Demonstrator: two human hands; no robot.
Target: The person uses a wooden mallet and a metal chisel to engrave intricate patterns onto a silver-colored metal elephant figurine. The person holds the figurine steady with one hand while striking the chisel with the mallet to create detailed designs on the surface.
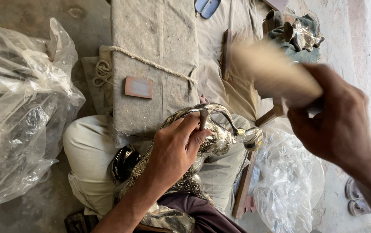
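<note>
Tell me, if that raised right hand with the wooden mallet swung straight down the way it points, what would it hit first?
Most likely the small punch that the left hand holds against the silver teapot. The mallet in the right hand is blurred, so its exact line is uncertain.

The whole left of the frame is blocked by a big crumpled clear plastic bag, leaving only a strip of bare grey floor above it. At centre a dusty grey padded block bound with a pale rope and carrying a small reddish tile fills the way upward. Lower right, another clear plastic sheet and a slanted wooden strip crowd the ground. The pale floor along the right edge stays open, down to a sandal.
</note>
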